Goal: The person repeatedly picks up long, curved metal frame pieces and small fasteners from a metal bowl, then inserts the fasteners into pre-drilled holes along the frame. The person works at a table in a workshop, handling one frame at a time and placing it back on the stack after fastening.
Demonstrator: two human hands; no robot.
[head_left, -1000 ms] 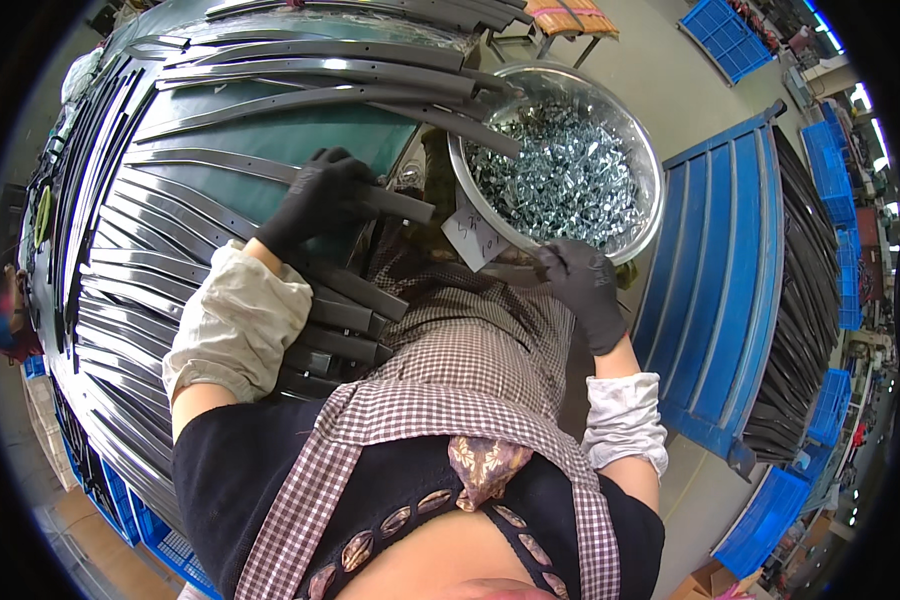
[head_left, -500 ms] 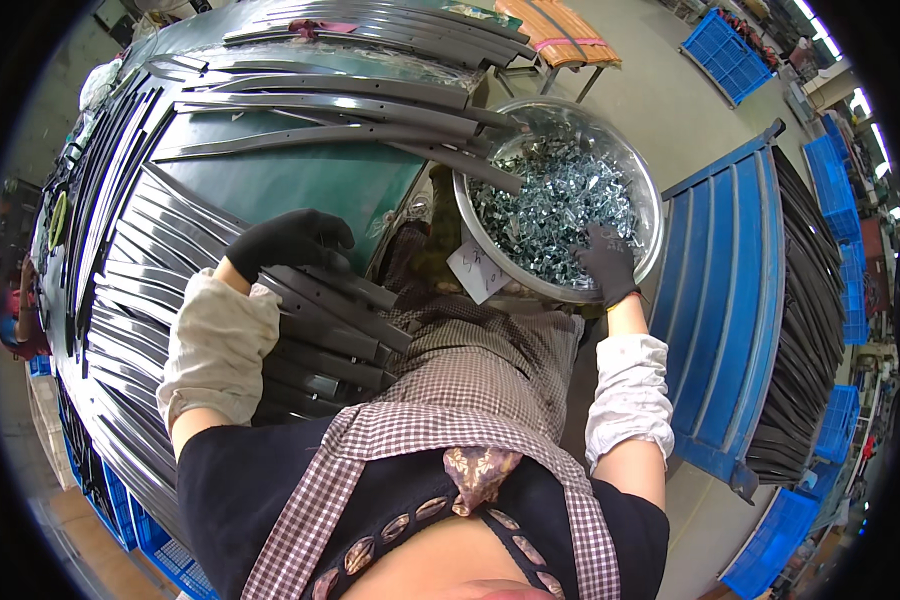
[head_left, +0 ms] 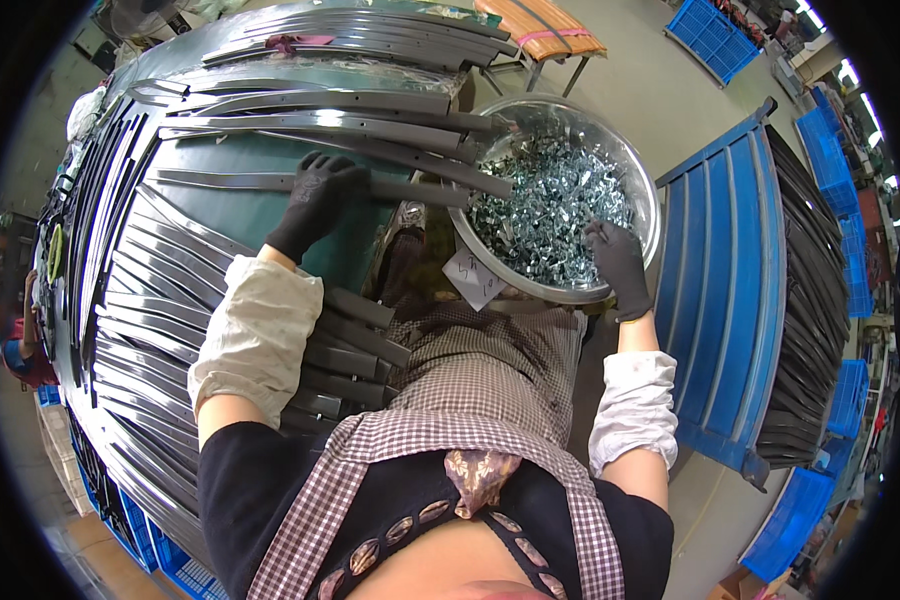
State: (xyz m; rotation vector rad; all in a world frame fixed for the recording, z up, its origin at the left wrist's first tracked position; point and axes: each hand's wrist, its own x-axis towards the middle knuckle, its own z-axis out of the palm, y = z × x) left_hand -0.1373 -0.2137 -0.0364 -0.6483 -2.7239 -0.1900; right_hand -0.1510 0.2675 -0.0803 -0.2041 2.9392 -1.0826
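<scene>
My left hand (head_left: 320, 198), in a black glove, is closed over a long dark grey strip (head_left: 410, 191) lying across the bare green part of the table. The strip's right end reaches to the rim of a round metal basin (head_left: 560, 296). Inside the basin lies a heap of small shiny metal clips (head_left: 545, 205). Over the basin's right side is my right hand (head_left: 620, 265), also gloved in black, its fingertips pinched together at the heap. Whether a clip is between them is too small to make out.
More dark strips (head_left: 340, 127) lie just beyond my left hand, and a dense row of strips (head_left: 200, 300) covers the table's near left. To the right stands a blue metal rack (head_left: 715, 300) with dark strips behind it. A paper tag (head_left: 472, 280) hangs by the basin.
My left hand has moved away from the near row, forward and right, and has taken hold of a strip on the green surface. The right hand has drawn slightly back from the clips, its fingers pinched.
</scene>
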